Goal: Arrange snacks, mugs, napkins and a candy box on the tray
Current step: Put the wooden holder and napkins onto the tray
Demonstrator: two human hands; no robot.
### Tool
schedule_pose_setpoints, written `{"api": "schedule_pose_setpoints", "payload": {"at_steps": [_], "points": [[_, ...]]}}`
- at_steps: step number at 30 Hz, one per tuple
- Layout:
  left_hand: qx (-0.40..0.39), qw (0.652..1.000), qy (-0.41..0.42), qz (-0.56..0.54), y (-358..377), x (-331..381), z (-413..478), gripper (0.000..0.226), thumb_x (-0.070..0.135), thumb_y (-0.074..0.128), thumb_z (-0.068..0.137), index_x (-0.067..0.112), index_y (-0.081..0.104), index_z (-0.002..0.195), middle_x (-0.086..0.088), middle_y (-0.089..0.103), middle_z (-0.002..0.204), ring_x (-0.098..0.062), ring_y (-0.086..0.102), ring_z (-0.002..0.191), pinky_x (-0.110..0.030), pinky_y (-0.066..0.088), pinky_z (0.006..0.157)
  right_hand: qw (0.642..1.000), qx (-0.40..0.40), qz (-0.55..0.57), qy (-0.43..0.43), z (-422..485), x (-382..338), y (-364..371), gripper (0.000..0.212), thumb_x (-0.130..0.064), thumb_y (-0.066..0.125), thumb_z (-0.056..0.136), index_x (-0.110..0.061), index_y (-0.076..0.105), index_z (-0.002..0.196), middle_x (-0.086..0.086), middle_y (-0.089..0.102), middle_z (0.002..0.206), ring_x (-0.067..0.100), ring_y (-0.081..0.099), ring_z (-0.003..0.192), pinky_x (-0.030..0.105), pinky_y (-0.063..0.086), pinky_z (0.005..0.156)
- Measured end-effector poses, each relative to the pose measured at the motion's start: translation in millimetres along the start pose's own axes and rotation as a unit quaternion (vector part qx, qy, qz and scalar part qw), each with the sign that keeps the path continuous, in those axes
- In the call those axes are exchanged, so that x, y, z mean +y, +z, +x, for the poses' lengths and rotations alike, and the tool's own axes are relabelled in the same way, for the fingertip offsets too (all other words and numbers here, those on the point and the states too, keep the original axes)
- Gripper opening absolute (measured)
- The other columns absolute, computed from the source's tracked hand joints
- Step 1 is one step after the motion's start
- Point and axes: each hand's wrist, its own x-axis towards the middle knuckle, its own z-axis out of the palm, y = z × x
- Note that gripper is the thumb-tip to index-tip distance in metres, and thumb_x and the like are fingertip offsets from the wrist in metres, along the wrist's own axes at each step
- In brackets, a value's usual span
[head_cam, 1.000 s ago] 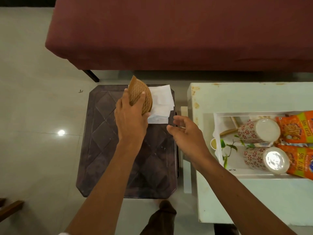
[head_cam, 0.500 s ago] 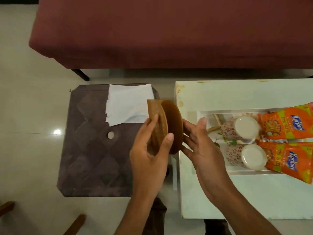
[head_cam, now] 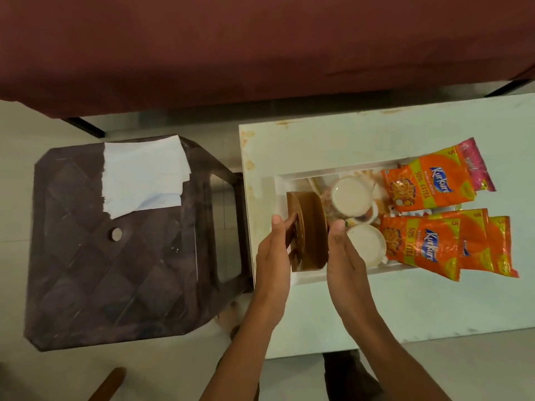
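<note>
A brown wooden napkin holder (head_cam: 308, 231) stands on edge at the left end of the white tray (head_cam: 304, 277). My left hand (head_cam: 275, 256) grips its left side and my right hand (head_cam: 343, 256) presses against its right side. Two floral mugs (head_cam: 351, 198) (head_cam: 366, 246) lie in the tray just right of the holder. Orange snack packets (head_cam: 425, 186) (head_cam: 428, 244) fill the tray's right end and hang over its rim. White napkins (head_cam: 144, 175) lie on the dark brown stool (head_cam: 115, 270) at the left.
The tray rests on a white table (head_cam: 405, 308) with stains along its left edge. A maroon sofa (head_cam: 260, 47) runs across the back. A pink packet (head_cam: 474, 163) pokes out behind the upper orange one. Pale tiled floor surrounds the stool.
My left hand lifted the napkin holder off the stool and carried it right into the tray; my right hand joined on its other side. The napkins stayed on the stool.
</note>
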Motion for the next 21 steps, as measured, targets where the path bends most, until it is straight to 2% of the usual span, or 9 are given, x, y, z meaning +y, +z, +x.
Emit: {"api": "schedule_pose_setpoints", "payload": {"at_steps": [3,5,7,10,14,18,21], "points": [[0.015,1.0,-0.021,0.004,10,-8,15,0.043,0.058,0.03,0.098,0.042,0.064,0.12,0.022,0.066,0.118,-0.002,0.061,0.118,-0.03,0.046,0.106,0.999,0.004,-0.029,-0.023,13,10,-2,0.024,-0.056,0.022,0.098,-0.06,0.046,0.093,-0.06,0.047,0.081,-0.039,0.042,0.083,-0.012,0.03,0.06],[0.031,0.999,-0.029,0.009,14,-11,23,0.038,0.056,0.031,0.099,0.046,0.066,0.109,0.024,0.068,0.113,-0.008,0.062,0.12,-0.037,0.046,0.108,0.997,0.025,-0.056,-0.048,23,18,0,0.029,-0.05,0.024,0.1,-0.048,0.052,0.091,-0.038,0.06,0.083,-0.023,0.054,0.085,-0.006,0.036,0.065],[0.042,0.999,-0.028,0.016,16,-14,30,0.039,0.056,0.031,0.099,0.045,0.067,0.108,0.021,0.07,0.113,-0.01,0.063,0.117,-0.04,0.048,0.107,0.994,0.035,-0.078,-0.066,31,26,4,0.03,-0.048,0.025,0.101,-0.037,0.052,0.094,-0.022,0.061,0.082,-0.011,0.057,0.083,0.001,0.041,0.068],[0.045,0.999,-0.024,0.018,18,-18,37,0.049,0.057,0.029,0.099,0.033,0.063,0.125,0.006,0.067,0.127,-0.014,0.061,0.119,-0.044,0.048,0.107,0.993,0.033,-0.094,-0.07,43,34,7,0.029,-0.048,0.026,0.101,-0.037,0.052,0.103,-0.021,0.062,0.09,-0.012,0.058,0.09,-0.001,0.042,0.071],[0.042,0.998,-0.029,0.021,17,-23,43,0.043,0.055,0.029,0.1,0.036,0.062,0.121,0.007,0.066,0.124,-0.011,0.062,0.113,-0.041,0.049,0.106,0.992,0.037,-0.107,-0.063,51,40,9,0.034,-0.048,0.025,0.101,-0.034,0.055,0.109,-0.022,0.063,0.096,-0.014,0.057,0.093,-0.003,0.04,0.07],[0.047,0.998,-0.035,0.025,16,-23,45,0.038,0.053,0.028,0.101,0.039,0.06,0.116,0.008,0.066,0.122,-0.012,0.062,0.113,-0.042,0.048,0.107,0.991,0.034,-0.114,-0.064,51,43,12,0.042,-0.051,0.025,0.098,-0.029,0.054,0.119,-0.013,0.063,0.104,-0.002,0.059,0.098,0.009,0.043,0.083],[0.047,0.998,-0.035,0.023,12,-19,40,0.046,0.051,0.028,0.101,0.031,0.06,0.127,0.005,0.063,0.132,-0.016,0.059,0.123,-0.044,0.043,0.111,0.989,0.035,-0.118,-0.08,44,35,11,0.045,-0.051,0.026,0.097,-0.025,0.054,0.121,-0.011,0.063,0.105,0.0,0.058,0.1,0.014,0.045,0.083]]}}
